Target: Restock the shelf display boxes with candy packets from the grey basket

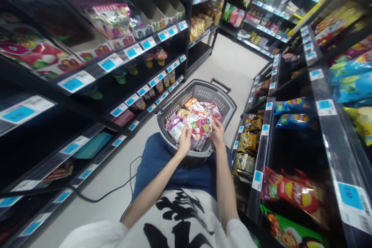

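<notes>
Between my two hands is a red and white candy bag point(201, 124), held by its sides over the basket. My left hand point(185, 140) pinches its left edge. The right edge is gripped by my right hand point(217, 133). Below it, a grey shopping basket point(223, 105) with slotted walls rests at my knees. Inside lie several other snack packets point(175, 128), partly covered by the bag; orange, purple and pink wrappers show among them.
On the left, a shelf point(139, 46) carries candy boxes and small cups behind price tags. Chip bags point(296, 192) fill parts of the right shelf. A black cable point(99, 200) runs across the pale floor point(229, 60). More shelving point(270, 11) stands at the aisle's far end.
</notes>
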Demonstrator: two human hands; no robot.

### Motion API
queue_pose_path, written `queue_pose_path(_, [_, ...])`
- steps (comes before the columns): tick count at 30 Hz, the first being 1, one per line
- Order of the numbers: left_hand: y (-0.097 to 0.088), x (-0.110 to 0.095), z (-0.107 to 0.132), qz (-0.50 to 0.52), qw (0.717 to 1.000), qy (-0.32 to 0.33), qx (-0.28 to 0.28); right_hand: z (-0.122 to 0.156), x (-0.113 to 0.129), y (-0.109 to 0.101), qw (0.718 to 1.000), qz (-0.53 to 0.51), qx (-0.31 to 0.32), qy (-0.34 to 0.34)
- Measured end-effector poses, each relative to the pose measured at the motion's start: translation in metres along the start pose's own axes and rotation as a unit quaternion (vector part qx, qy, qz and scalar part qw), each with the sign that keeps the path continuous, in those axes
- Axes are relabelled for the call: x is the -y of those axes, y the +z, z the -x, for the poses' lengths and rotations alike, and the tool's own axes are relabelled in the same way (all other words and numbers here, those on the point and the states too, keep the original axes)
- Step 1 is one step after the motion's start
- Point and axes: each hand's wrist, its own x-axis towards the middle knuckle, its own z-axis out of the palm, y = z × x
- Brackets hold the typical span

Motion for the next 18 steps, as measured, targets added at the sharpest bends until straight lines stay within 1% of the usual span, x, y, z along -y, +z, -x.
queue_pose_path(5, [-0.0022,-0.0021,0.0021,0.006,1.0,0.008,0.004,-0.0007,-0.0026,-0.0034,1.0,0.015,-0.005,-0.018])
queue_pose_path(12, [-0.001,-0.0024,0.0019,-0.001,1.0,0.026,-0.004,-0.0031,-0.0067,-0.0055,0.998,0.041,0.002,-0.043])
queue_pose_path(15, [-0.0008,0.0013,-0.001,-0.009,0.999,0.041,-0.027,-0.0043,-0.008,-0.0072,0.997,0.063,0.013,-0.053])
queue_pose_path(18, [-0.0012,0.004,-0.0015,-0.02,0.996,0.062,-0.068,-0.0049,-0.01,-0.009,0.992,0.107,0.032,-0.063])
